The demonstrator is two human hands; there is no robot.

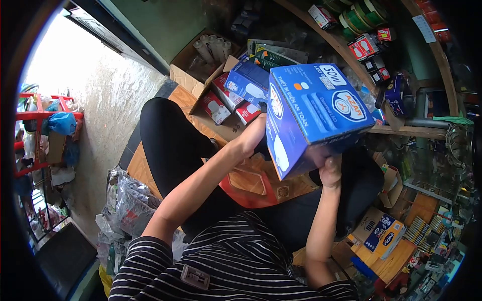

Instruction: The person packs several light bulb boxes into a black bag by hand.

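One blue box (316,113), right of centre, is held pinched between the left hand (255,134) and right hand (330,173)

So the box (314,108) is a chunky blue cardboard one, held up and tilted, at about 2 o'clock from the middle of the view. The brighter blue face has "30W" near 1 o'clock, the AZAR badge around 3 and an orange dot and a white dot towards 10. The darker, purplish side shows a white bulb picture down by 6 (brown cardboard peeks through along some edges, btw).
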